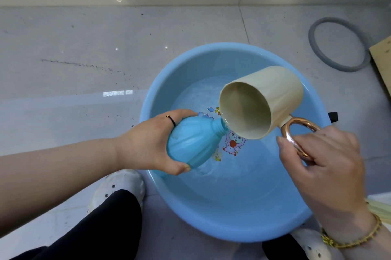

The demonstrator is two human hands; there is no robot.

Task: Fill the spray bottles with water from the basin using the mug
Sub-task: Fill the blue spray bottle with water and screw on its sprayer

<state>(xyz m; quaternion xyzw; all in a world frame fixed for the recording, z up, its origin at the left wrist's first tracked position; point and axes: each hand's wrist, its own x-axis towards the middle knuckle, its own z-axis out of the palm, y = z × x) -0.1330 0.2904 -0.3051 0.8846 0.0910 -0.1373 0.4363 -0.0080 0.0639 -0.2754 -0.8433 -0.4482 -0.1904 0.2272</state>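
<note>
A blue plastic basin (pixel 211 223) with water and cartoon stickers on its bottom stands on the floor. My left hand (pixel 148 143) grips a round blue spray bottle (pixel 190 143) without its cap, tilted over the basin, neck pointing right. My right hand (pixel 323 164) holds the copper ring handle of a cream mug (pixel 275 92). The mug is tipped on its side, its lip touching the bottle's threaded neck, a little water lying at the lip.
Grey floor tiles (pixel 84 58) surround the basin, with a pale wall behind. A grey rubber ring (pixel 313 48) lies at the far right beside a cardboard edge (pixel 383 58). My white shoes (pixel 118 185) and dark trouser legs are at the basin's near side.
</note>
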